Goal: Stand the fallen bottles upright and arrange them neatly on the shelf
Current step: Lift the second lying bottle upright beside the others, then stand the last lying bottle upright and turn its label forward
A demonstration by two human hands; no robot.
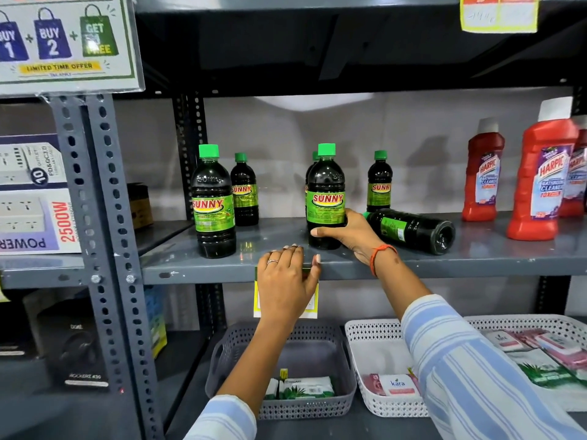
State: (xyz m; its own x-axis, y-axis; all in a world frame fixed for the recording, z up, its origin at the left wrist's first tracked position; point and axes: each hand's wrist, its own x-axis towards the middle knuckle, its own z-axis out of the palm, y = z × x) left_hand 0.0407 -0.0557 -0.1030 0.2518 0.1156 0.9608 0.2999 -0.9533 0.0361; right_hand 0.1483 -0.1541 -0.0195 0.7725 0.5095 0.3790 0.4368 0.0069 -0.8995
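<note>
Six dark, green-capped Sunny bottles sit on the grey shelf (476, 265): five upright and one fallen bottle (413, 230) lying on its side, cap pointing left, near the middle. One upright bottle is mostly hidden behind the held bottle (325, 198), which stands close to the shelf's front edge. The right hand (344, 235) is wrapped around its lower body, fingers closed on it. The left hand (287, 281) rests open on the front edge, holding nothing. Three red Harpic bottles (540, 182) stand toward the shelf's right end.
</note>
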